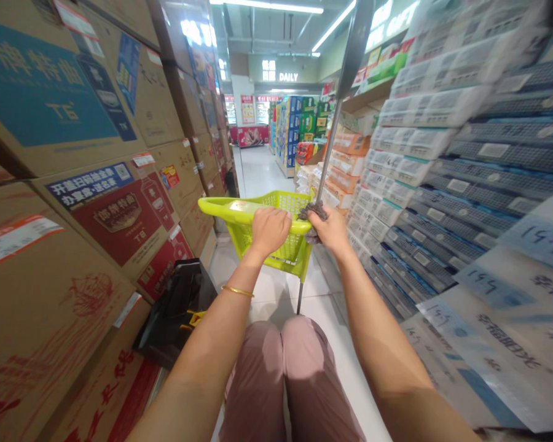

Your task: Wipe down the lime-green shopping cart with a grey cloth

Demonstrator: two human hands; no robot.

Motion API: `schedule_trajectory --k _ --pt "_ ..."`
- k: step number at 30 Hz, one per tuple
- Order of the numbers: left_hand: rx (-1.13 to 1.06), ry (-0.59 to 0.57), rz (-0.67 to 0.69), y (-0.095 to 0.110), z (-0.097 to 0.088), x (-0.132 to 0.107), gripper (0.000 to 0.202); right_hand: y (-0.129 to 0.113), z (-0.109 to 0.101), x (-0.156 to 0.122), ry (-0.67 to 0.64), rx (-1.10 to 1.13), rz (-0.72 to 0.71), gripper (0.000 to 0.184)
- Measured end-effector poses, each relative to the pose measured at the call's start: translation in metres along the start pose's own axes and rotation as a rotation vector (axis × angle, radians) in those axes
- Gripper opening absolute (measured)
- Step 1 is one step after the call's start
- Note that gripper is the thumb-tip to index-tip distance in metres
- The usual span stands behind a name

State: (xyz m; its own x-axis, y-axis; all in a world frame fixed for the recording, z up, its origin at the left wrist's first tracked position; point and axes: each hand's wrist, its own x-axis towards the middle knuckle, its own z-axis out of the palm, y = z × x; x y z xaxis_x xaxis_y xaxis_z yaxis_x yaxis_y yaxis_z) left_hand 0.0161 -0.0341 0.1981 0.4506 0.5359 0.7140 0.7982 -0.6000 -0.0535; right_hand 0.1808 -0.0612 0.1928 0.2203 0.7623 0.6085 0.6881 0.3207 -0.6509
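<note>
A yellow-green plastic basket (230, 212) with a perforated wall is in front of me, at the middle of the view. My left hand (271, 230) is closed over its near rim. Just right of the rim, my right hand (329, 230) grips a crumpled grey cloth (313, 212) against a slim metal pole (335, 123). The pole slants from the top of the view past the basket's right corner, and its lower end shows beneath the basket. The cloth hides the part of the pole it surrounds, and my right fingertips are partly covered.
Stacked cardboard cartons (55, 166) line the left side, with a black box (179, 307) low beside them. Wrapped packs of paper goods (419, 110) are piled high on the right. A tiled aisle (260, 166) leads back to more stacked goods (290, 126).
</note>
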Motion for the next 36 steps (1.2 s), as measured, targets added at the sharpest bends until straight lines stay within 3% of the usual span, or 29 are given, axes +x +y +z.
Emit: schedule_trajectory --k 3,17,20,24,28,36 --pt "0.007 -0.011 0.021 -0.008 -0.002 -0.002 0.040 -0.003 0.000 -0.001 -0.051 0.050 -0.017 0.025" --pt "-0.069 -0.064 0.020 -0.051 -0.003 -0.009 0.037 -0.038 0.032 -0.021 0.075 -0.156 -0.115 0.024" --pt "-0.077 -0.082 0.003 -0.044 -0.009 -0.005 0.036 -0.039 0.036 -0.023 0.102 -0.175 -0.130 0.024" --pt "-0.084 -0.125 -0.012 -0.017 -0.020 -0.001 0.033 -0.041 0.041 -0.028 0.142 -0.170 -0.121 0.024" --pt "-0.070 -0.090 -0.101 0.003 -0.022 -0.004 0.035 -0.042 0.045 -0.033 0.157 -0.096 -0.113 0.028" --pt "-0.088 0.018 0.005 -0.010 -0.009 -0.016 0.041 -0.034 0.047 -0.032 0.134 -0.128 -0.165 0.030"
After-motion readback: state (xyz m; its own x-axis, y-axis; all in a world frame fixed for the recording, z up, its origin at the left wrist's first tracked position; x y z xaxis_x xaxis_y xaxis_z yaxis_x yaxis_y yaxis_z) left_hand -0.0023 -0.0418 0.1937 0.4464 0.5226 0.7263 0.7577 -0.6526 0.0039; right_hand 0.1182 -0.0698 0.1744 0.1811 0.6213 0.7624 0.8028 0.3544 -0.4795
